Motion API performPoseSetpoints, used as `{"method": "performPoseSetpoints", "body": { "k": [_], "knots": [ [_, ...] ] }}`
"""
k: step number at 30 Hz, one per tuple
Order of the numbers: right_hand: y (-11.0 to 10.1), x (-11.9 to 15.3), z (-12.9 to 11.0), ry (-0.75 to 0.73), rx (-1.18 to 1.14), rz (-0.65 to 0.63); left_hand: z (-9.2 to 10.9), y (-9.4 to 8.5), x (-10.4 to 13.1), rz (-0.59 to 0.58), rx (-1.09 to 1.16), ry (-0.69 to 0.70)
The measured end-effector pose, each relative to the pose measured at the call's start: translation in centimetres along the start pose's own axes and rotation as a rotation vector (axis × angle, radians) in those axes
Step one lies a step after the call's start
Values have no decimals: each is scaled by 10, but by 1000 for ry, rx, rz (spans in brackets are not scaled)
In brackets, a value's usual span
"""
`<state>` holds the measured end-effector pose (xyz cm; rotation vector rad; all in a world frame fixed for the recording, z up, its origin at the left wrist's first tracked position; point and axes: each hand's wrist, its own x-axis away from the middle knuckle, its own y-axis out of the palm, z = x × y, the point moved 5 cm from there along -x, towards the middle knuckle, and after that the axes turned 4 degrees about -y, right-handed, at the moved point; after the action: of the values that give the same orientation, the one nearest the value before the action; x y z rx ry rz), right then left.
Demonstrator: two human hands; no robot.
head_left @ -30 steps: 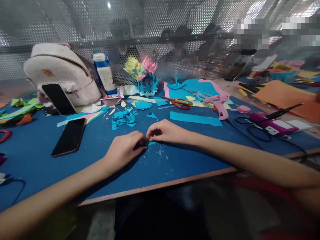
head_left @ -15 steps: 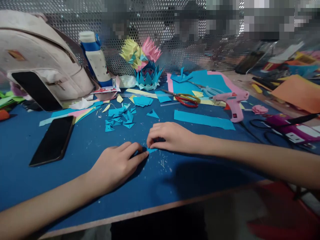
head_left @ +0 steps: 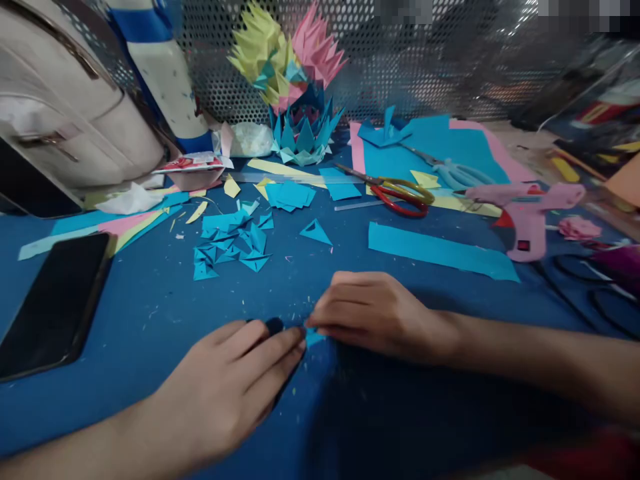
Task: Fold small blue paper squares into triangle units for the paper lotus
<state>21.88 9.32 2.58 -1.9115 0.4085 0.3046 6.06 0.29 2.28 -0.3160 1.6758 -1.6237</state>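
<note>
A small piece of blue paper (head_left: 315, 339) lies on the blue table between my hands, mostly covered by fingers. My left hand (head_left: 240, 380) is closed, its fingertips pinching the paper's left edge. From the other side my right hand (head_left: 373, 317) grips the same piece, fingers bunched together over it. Beyond them sit a cluster of folded blue paper triangles (head_left: 233, 240) and one separate folded triangle (head_left: 316, 232). To the right of these lies a long blue paper strip (head_left: 440, 252).
Scissors (head_left: 400, 193), light-blue pliers (head_left: 463, 175) and a pink glue gun (head_left: 530, 213) lie toward the back right. A folded-paper flower model (head_left: 305, 133) stands by the perforated metal panel. At left are a phone (head_left: 55, 300), a bottle (head_left: 163, 73) and a pale backpack (head_left: 75, 113).
The view has tilted down and come closer, so the table items look larger. Both hands stay at the small paper, with my right hand's fingers drawn more tightly together.
</note>
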Motion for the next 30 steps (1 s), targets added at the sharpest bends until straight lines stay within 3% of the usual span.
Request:
{"method": "performPoseSetpoints", "body": {
  "k": [5,11,17,24,30],
  "knots": [
    [3,1,11,115,-109,-6,-3,1,1,-43,24,-16],
    [1,0,5,56,48,-21,-3,2,-3,-63,-41,-31],
    [-7,-1,0,-104,144,-41,-2,4,-5,2,-47,-58],
    [-6,-1,4,-25,126,-13,-3,7,2,1,-36,-34],
    [-7,-4,-1,-104,106,8,-3,8,4,14,-2,-59]
  ]
}}
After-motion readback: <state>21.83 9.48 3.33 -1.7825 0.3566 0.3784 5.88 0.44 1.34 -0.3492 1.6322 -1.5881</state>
